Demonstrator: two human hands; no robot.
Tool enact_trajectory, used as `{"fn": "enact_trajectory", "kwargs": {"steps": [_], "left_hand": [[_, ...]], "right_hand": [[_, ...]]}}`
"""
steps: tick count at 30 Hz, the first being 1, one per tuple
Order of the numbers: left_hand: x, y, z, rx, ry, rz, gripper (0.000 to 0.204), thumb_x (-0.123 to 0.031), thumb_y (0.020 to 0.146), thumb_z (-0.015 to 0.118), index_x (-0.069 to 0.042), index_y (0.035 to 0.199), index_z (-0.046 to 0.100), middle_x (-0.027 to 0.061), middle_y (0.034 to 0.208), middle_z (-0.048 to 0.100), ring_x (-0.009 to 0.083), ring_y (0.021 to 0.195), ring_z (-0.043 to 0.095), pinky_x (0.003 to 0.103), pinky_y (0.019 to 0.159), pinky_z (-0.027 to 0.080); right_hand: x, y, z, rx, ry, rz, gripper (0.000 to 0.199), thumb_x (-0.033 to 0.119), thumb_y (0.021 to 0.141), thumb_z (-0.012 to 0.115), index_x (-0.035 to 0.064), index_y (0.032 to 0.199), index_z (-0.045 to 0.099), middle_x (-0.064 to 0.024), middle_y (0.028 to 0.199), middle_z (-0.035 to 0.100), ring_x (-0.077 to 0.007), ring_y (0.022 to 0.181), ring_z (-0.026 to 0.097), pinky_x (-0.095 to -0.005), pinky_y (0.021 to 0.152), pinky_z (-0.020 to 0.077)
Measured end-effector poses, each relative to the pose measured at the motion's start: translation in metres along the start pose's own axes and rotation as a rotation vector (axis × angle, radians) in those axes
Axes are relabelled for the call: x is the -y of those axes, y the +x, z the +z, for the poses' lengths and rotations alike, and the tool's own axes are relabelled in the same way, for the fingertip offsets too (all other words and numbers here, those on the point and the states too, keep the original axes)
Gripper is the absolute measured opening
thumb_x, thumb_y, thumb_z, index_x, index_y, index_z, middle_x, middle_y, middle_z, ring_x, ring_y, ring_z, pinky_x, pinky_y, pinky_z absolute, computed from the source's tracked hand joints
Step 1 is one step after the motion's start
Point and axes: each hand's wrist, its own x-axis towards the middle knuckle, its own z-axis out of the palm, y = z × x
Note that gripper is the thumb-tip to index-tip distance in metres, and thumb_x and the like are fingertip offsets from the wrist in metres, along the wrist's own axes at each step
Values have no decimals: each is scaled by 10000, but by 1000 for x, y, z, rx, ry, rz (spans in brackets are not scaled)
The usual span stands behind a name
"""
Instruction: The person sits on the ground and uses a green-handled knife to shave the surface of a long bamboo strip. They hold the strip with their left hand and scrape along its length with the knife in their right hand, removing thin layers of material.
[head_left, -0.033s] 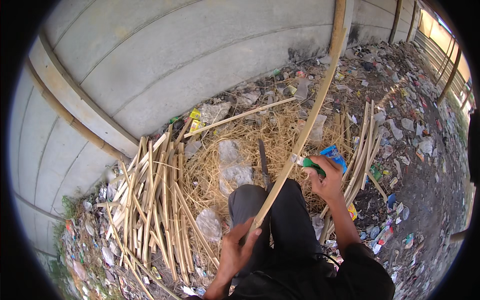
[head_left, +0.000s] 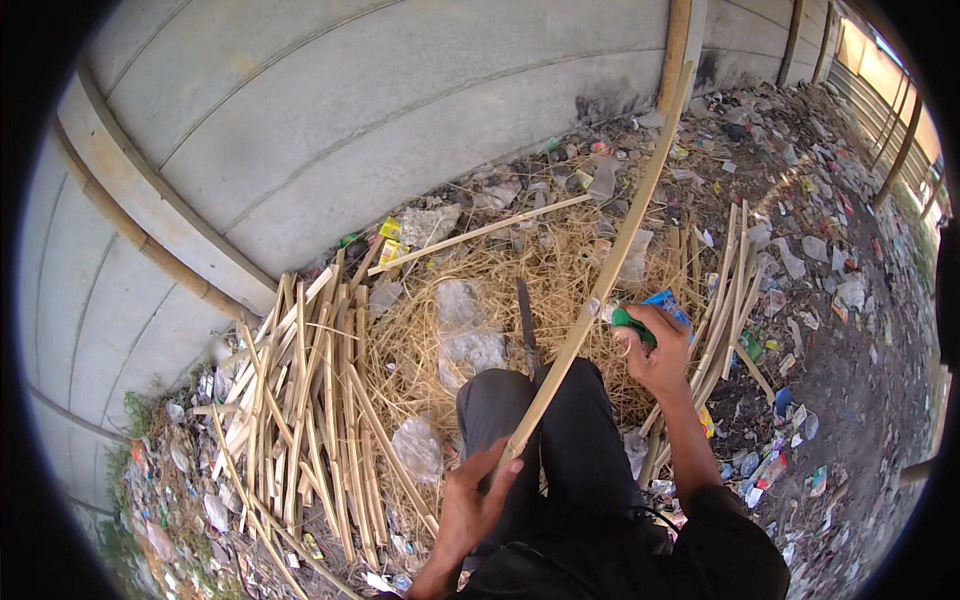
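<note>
My left hand point(head_left: 475, 508) is closed around the near end of a long split-bamboo strip point(head_left: 603, 280), which slants up and away to the right past my knees. In my right hand point(head_left: 660, 350) is a green-handled tool point(head_left: 633, 327), its small pale tip at the right edge of the strip. My fingers cover part of the handle, so I cannot tell the tool's exact kind. Beyond my knees a long dark blade point(head_left: 526, 315) stands out against the shavings.
A large heap of bamboo strips point(head_left: 320, 420) lies on the left, and a smaller bundle point(head_left: 725, 310) on the right. Between them spread straw-like shavings point(head_left: 410, 330) with clear plastic point(head_left: 470, 335). A concrete wall point(head_left: 400, 90) rises behind. Litter point(head_left: 800, 250) covers the ground at right.
My right hand and the green-handled tool have shifted slightly right and down. The far end of the strip sits a little lower; my left hand keeps its place.
</note>
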Motion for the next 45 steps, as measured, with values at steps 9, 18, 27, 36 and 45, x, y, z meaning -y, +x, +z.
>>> {"fn": "enact_trajectory", "kwargs": {"steps": [9, 18, 27, 36, 45], "left_hand": [[10, -32, -12, 144, 14, -265, 441, -243, 1032, 779, 60, 1346, 719, 170, 992, 791, 172, 943, 717, 338, 901, 552], [25, -54, -25, 162, 5, -342, 426, -240, 1005, 816, 57, 1301, 745, 188, 1033, 802, 163, 951, 741, 328, 851, 569], [31, -81, -56, 245, 28, -382, 397, -236, 971, 854, 24, 1262, 783, 180, 1014, 802, 174, 904, 740, 315, 841, 566], [85, -38, -49, 206, -189, -393, 402, -222, 1062, 749, 46, 1361, 723, 44, 837, 705, 73, 736, 569, 293, 650, 471], [52, 0, -43, 179, -440, -553, 549, -440, 1165, 494, 29, 1342, 716, -5, 709, 533, 96, 571, 488, 279, 522, 407]], "right_hand": [[-83, 34, -19, -123, -172, 172, 285, 307, 1027, 757, 30, 1092, 778, -97, 759, 721, -169, 578, 611, -333, 548, 450], [-159, 64, -40, -63, -307, 417, 384, 427, 1057, 703, 78, 1176, 808, -93, 710, 711, -182, 554, 591, -357, 540, 448], [-268, 61, -123, -383, -332, 595, 525, 505, 1091, 601, 10, 1108, 774, -65, 701, 625, -170, 668, 532, -360, 657, 450], [-262, -8, -119, 639, -522, 726, 499, 461, 983, 737, 0, 1169, 782, -241, 1118, 760, -402, 1112, 720, -506, 959, 542], [-210, -46, -89, -3, -48, 829, 481, 485, 1052, 689, 18, 1156, 724, -14, 763, 559, -129, 685, 525, -340, 633, 424]]}}
